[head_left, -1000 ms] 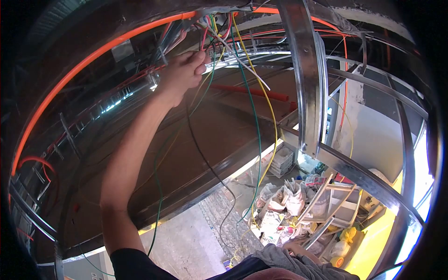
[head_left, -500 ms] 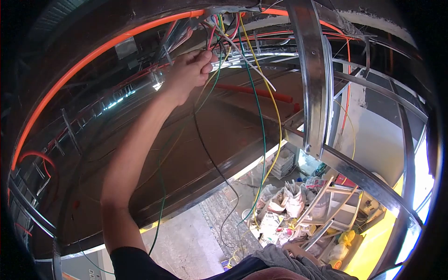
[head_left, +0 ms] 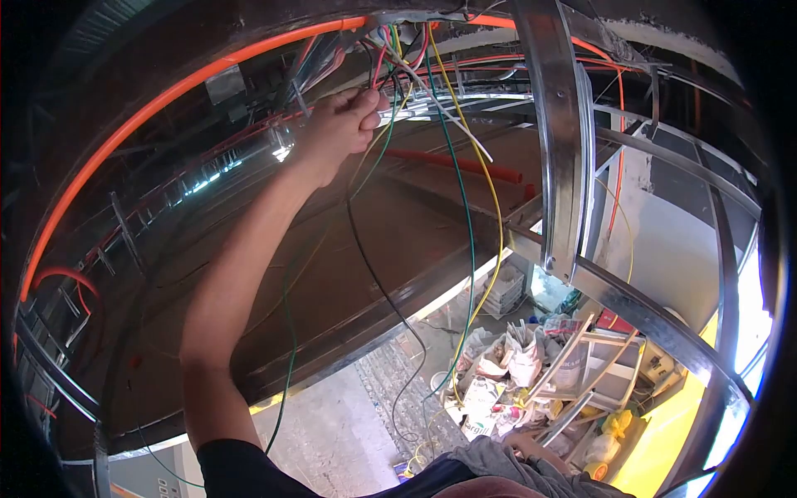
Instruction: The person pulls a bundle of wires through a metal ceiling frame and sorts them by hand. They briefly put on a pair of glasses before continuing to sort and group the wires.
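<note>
My left hand (head_left: 344, 124) is raised high and closed, its fingers pinching electrical wires just under the wire cluster at the top. A pink-red wire (head_left: 379, 66) runs into the grip. A black wire (head_left: 378, 278) hangs from below the hand toward the floor. Just to the right dangle a white wire (head_left: 452, 119), a green wire (head_left: 466, 207) and a yellow wire (head_left: 499, 216), apart from the fingers. Low in view, my right hand (head_left: 519, 446) is partly visible beside grey cloth; its fingers are mostly hidden.
An orange conduit (head_left: 149, 108) arcs across the upper left. A metal stud (head_left: 552, 133) stands right of the wires, joined to a metal rail (head_left: 647, 307). Behind my arm spreads a brown ceiling panel (head_left: 274, 249). Bags and debris (head_left: 519, 357) lie on the floor far below.
The view is almost the same. My left hand keeps its grip in place, while the hanging black and green wires have swung slightly.
</note>
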`<action>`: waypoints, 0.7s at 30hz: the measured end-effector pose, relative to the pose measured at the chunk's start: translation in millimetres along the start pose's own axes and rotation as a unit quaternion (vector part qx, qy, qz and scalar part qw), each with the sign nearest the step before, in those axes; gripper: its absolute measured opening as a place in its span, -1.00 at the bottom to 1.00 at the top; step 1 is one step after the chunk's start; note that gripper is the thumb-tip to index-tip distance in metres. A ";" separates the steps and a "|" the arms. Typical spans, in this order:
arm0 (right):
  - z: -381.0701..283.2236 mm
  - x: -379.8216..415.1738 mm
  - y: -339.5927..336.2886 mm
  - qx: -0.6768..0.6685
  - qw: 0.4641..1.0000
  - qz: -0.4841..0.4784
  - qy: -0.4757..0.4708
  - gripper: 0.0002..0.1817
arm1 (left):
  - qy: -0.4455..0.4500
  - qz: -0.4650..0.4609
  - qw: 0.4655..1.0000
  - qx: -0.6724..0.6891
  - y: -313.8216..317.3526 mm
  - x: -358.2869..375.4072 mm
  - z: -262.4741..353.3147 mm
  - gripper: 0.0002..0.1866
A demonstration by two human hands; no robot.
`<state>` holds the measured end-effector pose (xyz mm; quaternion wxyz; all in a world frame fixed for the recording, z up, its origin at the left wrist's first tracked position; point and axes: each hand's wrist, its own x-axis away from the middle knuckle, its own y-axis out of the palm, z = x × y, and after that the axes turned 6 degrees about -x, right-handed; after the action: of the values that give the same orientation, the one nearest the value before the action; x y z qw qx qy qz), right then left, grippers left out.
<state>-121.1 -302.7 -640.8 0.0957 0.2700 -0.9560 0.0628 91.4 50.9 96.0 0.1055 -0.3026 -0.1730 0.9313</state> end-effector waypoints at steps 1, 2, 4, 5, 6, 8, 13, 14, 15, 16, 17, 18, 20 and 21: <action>-1.0 0.1 0.2 0.001 1.000 0.001 0.001 -0.76 | 0.002 -0.001 1.000 -0.001 0.0 -0.4 -0.1 -0.66; -1.2 1.5 0.9 0.000 1.000 0.001 0.000 -0.76 | 0.002 -0.001 1.000 -0.001 0.4 -0.1 0.4 -0.66; -2.3 2.0 0.5 0.002 1.000 0.003 0.001 -0.76 | -0.001 0.005 1.000 0.000 1.2 0.8 1.4 -0.66; -4.5 2.8 1.2 0.002 1.000 0.004 0.001 -0.76 | -0.001 0.005 1.000 0.000 1.2 0.7 1.3 -0.66; -6.5 4.8 2.3 0.002 1.000 0.005 -0.001 -0.76 | 0.000 0.004 1.000 0.001 1.1 0.7 1.3 -0.66; -10.4 6.0 2.5 0.003 1.000 0.006 -0.002 -0.76 | 0.001 0.004 1.000 0.003 1.0 0.7 1.5 -0.65; -20.4 11.2 3.8 0.006 1.000 0.011 -0.011 -0.76 | 0.005 0.000 1.000 0.004 0.2 1.0 1.1 -0.67; -23.5 13.3 5.2 0.012 1.000 0.010 -0.012 -0.76 | 0.005 0.000 1.000 0.005 0.2 0.6 0.8 -0.67; -33.0 15.8 7.9 0.012 1.000 0.010 -0.012 -0.76 | 0.002 0.001 1.000 0.007 0.3 0.2 0.7 -0.67; -47.6 18.9 12.5 -0.006 1.000 0.025 -0.004 -0.80 | -0.001 0.002 1.000 0.009 0.5 -0.1 0.6 -0.67; -55.1 20.4 15.0 -0.024 0.999 0.039 0.004 -0.83 | -0.001 0.002 1.000 0.009 0.5 -0.1 0.4 -0.67; -50.2 19.4 14.2 -0.024 0.999 0.039 0.004 -0.83 | 0.000 0.001 1.000 0.009 0.3 0.1 0.3 -0.67; -31.8 14.4 10.2 0.005 0.999 0.022 -0.030 -0.82 | 0.001 0.001 1.000 0.009 0.2 0.4 0.4 -0.67; -24.0 11.1 8.6 0.005 0.999 0.022 -0.030 -0.82 | 0.000 0.001 1.000 0.008 0.2 0.5 0.4 -0.67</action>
<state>-131.5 -296.9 -615.6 0.0638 0.2510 -0.9639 0.0615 90.7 50.7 95.9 0.1069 -0.3023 -0.1648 0.9328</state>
